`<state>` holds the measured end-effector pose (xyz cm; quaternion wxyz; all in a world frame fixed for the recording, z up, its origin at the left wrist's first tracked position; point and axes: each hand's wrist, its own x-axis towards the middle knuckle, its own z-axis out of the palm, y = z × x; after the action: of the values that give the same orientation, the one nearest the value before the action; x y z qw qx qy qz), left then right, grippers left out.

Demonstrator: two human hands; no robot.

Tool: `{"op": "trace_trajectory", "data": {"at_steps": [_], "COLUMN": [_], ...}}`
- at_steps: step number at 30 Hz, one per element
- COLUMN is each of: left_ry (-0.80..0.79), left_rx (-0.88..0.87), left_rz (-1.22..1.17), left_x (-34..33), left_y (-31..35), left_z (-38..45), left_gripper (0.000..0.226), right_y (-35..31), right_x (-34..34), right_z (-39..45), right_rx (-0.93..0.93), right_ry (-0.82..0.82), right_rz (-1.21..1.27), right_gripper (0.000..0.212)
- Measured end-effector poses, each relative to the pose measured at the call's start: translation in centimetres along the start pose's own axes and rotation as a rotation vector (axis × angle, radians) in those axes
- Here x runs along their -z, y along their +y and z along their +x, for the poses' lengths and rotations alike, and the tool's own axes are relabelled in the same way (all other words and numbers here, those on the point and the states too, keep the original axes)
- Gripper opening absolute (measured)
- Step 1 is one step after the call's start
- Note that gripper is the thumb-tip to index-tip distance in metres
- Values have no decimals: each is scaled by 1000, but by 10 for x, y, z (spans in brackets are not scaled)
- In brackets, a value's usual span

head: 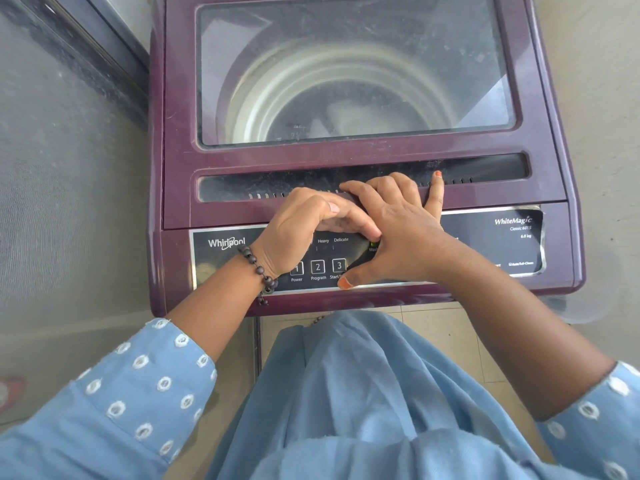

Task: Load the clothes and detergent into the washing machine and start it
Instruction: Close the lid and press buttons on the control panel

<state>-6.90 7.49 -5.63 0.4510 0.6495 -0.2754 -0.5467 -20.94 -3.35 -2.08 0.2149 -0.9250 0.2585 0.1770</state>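
Note:
A maroon top-loading washing machine (540, 98) stands in front of me with its glass lid (346, 74) shut. The drum shows dimly through the dusty glass, and its contents cannot be made out. My left hand (304, 226) rests curled on the lid's front edge above the control panel (225, 258). My right hand (398, 230) lies partly over it, little finger stretched onto the dark handle recess (485, 169) and thumb beside the Start button (338, 265). A small green light (373, 244) glows on the panel. No clothes or detergent are visible outside the machine.
A dark speckled surface (62, 168) runs along the left side, close against the machine. Tiled floor (433, 327) shows below the machine's front. My blue garment (346, 410) hangs between me and the machine. A pale wall or floor (602, 98) lies to the right.

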Motion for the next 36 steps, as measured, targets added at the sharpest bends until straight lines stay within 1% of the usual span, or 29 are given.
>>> {"op": "trace_trajectory", "data": {"at_steps": [3, 5, 8, 10, 21, 23, 25, 27, 30, 36], "left_ry": [48, 26, -89, -136, -113, -108, -107, -96, -77, -54], "left_rx": [-10, -28, -189, -274, -326, -330, -325, -329, -342, -365], "left_rz": [-4, 3, 3, -11, -24, -39, -81, -106, -105, -87], "left_x": [-1, -2, -8, -11, -12, -15, -18, -19, -22, -27], "left_y": [-3, -2, 13, 18, 15, 16, 18, 19, 20, 17], "left_z": [-3, -3, -8, -9, -7, -8, -9, -9, -13, -14], "left_gripper": [62, 59, 43, 49, 51, 51, 49, 47, 47, 46], "right_y": [1, 1, 2, 3, 4, 4, 1, -2, -3, -1], "right_x": [0, 0, 0, 1, -1, -6, -12, -18, -24, -25], "right_z": [-1, -1, -1, -1, -2, -2, -3, -1, 0, -4], "right_rx": [0, 6, 10, 13, 35, 31, -5, -26, -32, -32], "right_ry": [5, 6, 10, 17, 57, 108, 263, 374, 431, 450], "right_rz": [5, -1, -8, -15, -22, -7, 39, 47, 39, 9], "right_gripper": [122, 122, 122, 122, 121, 114, 100, 96, 94, 95]}}
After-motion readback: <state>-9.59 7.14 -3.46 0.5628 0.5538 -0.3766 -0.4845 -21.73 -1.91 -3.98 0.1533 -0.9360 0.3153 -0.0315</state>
